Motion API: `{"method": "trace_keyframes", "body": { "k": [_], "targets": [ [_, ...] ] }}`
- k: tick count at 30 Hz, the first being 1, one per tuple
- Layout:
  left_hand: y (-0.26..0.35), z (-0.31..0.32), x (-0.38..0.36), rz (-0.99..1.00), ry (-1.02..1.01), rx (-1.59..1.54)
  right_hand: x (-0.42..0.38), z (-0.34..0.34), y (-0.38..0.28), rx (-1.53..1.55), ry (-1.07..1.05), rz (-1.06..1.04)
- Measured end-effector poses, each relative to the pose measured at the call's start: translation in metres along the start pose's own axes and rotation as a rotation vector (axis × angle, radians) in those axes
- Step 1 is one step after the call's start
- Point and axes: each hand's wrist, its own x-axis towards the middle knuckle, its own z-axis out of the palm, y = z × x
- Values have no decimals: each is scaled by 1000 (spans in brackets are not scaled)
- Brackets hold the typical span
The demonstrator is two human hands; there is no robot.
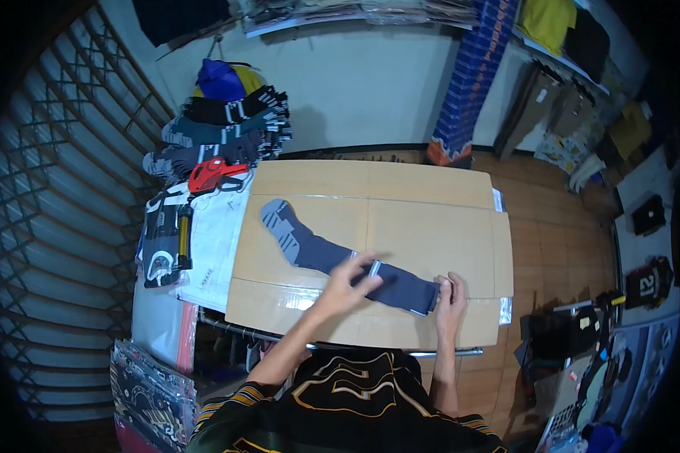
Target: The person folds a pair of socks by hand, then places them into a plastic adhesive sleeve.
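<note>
A long dark grey sock (323, 254) lies flat and slanted across the cardboard (423, 219). Its light grey patterned foot points to the upper left, and pale bands cross its leg. Over the middle of the leg is my left hand (346, 285), fingers spread and slightly blurred, with the thumb near the pale bands. My right hand (451, 296) is at the cuff end, its thumb and fingers bent together on the cuff's edge.
Stacked socks (227, 124) rise behind the table's left corner. A red tool (217, 176) and packaged items (165, 238) lie left of the cardboard. A metal rail (438, 352) runs along the near edge. A blue wrapped post (472, 83) stands behind.
</note>
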Motion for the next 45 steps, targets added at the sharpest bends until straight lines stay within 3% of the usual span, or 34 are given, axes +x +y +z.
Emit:
{"method": "trace_keyframes", "body": {
  "k": [1, 4, 6, 8, 9, 11, 15, 18, 25, 31, 33, 38, 45],
  "targets": [
    [1, 2, -1, -2, -19, -8, -11, 7, -14, -129, 3, -77],
    [-28, -28, 10, 204, 324, 380, -25, 7, -24, -359, -66, -175],
    [-36, -33, 9, 28, 477, 484, -24, 0, -37, -491, -146, -211],
    [-61, -47, 0, -38, 488, 593, -22, 4, -44, -896, -300, -532],
    [-67, -49, -6, -101, 500, 700, -21, 4, -44, -891, -307, -528],
    [-78, -47, -19, -120, 487, 677, -15, 4, -44, -915, -403, -466],
    [-77, -22, -31, -86, 587, 636, 11, -2, -51, -921, -373, -448],
    [-70, -5, -33, -201, 817, 236, 39, -8, -43, -885, -250, -435],
    [-78, -25, -29, -304, 761, 70, 60, -7, -45, -849, -212, -365],
    [-100, -41, -24, -371, 706, -174, 75, -16, -23, -787, -117, -444],
    [-101, -45, -25, -415, 613, -221, 76, -16, -22, -742, -98, -408],
    [-95, -47, -28, -395, 530, -255, 74, -12, -29, -685, -71, -345],
    [-94, -47, -28, -369, 481, -260, 71, -6, -20, -681, 47, -412]
  ]
}}
